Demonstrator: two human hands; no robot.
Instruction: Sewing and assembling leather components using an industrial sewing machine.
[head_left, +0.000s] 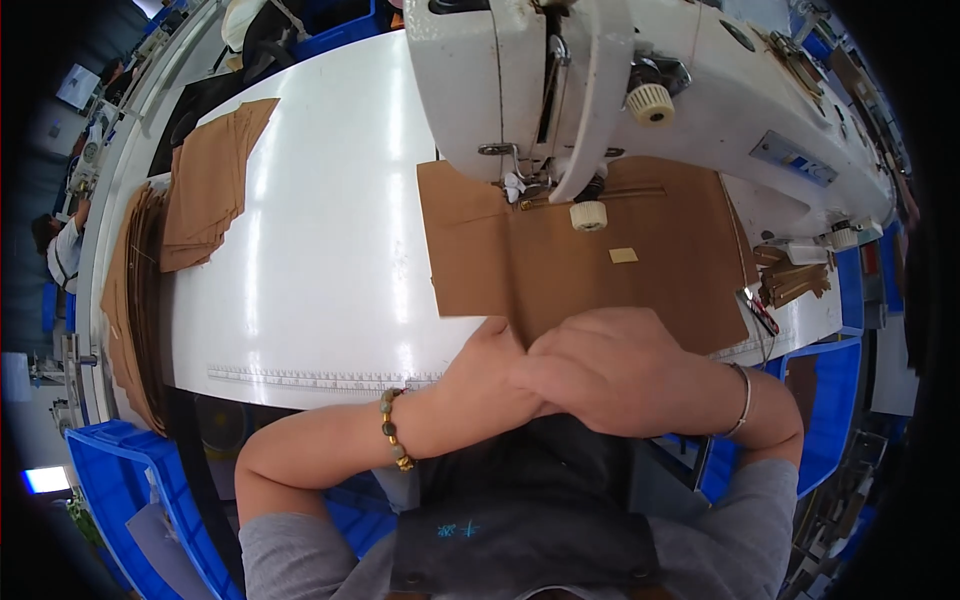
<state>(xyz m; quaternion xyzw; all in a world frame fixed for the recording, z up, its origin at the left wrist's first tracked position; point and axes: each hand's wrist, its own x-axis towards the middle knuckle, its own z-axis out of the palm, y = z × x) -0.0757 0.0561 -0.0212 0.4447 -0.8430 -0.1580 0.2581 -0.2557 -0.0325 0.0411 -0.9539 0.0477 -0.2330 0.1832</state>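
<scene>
A brown leather-like panel lies on the white table under the sewing machine. It bears a zipper and a small pale yellow patch. Its far left part passes beneath the presser foot. At the panel's near edge, my left hand and my right hand are pressed together, fingers closed. The panel bends up slightly where it meets them. What they pinch is hidden by my knuckles.
Stacks of brown pieces lie on the left. Small snips and brown strips are at the right. A ruler strip runs along the front edge. Blue bins flank the table; a person sits far left.
</scene>
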